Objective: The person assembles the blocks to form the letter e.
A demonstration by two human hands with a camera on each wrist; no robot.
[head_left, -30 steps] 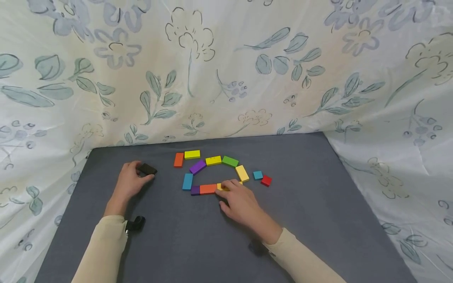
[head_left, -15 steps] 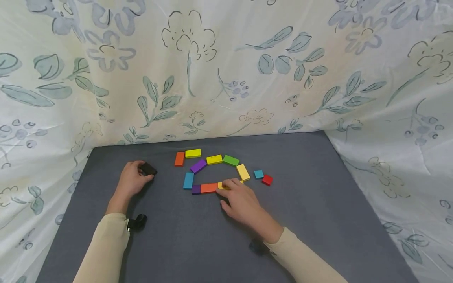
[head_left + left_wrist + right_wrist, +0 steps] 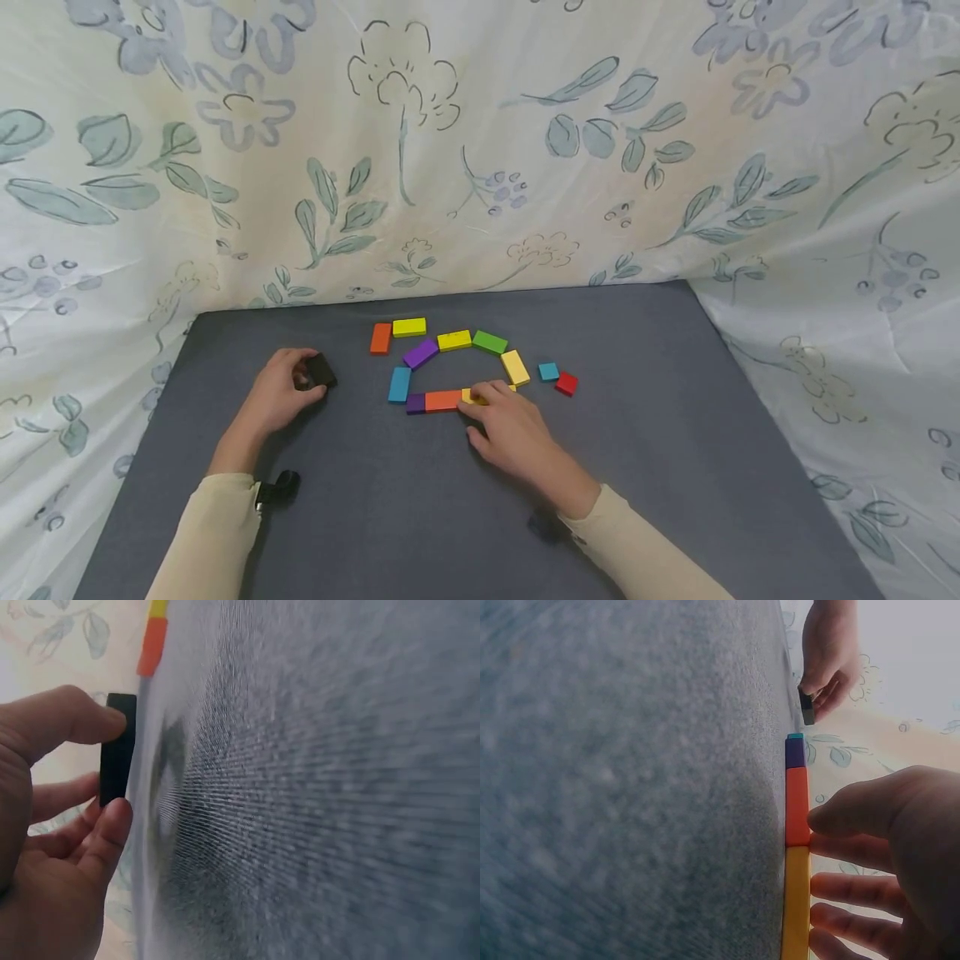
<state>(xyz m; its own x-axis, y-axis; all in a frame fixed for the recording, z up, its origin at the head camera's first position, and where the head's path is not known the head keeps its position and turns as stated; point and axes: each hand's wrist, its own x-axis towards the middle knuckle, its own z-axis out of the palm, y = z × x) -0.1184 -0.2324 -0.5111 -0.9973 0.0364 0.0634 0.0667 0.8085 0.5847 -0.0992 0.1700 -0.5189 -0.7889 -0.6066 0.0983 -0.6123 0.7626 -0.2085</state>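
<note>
My left hand (image 3: 273,396) pinches a black block (image 3: 322,371) between thumb and fingers at the left of the table. In the left wrist view that black block (image 3: 118,750) stands just over the grey cloth; whether it touches is unclear. My right hand (image 3: 513,427) rests on the front row of a ring of coloured blocks. There, in the right wrist view, the thumb touches an orange block (image 3: 796,806) and extended fingers lie on a yellow block (image 3: 796,900). A dark purple block (image 3: 416,404) ends this row on the left. The hand hides part of the yellow block.
Blue (image 3: 400,385), purple (image 3: 420,353), yellow (image 3: 453,340), green (image 3: 490,342) and pale yellow (image 3: 515,367) blocks curve round the ring. Outside it lie red-orange (image 3: 381,339) and yellow (image 3: 408,327) blocks, plus small blue (image 3: 548,372) and red (image 3: 567,383) ones. Patterned cloth hangs behind.
My left hand has turned the black block to a steeper angle and shifted it slightly toward me. The right hand and the coloured blocks stay in place.
</note>
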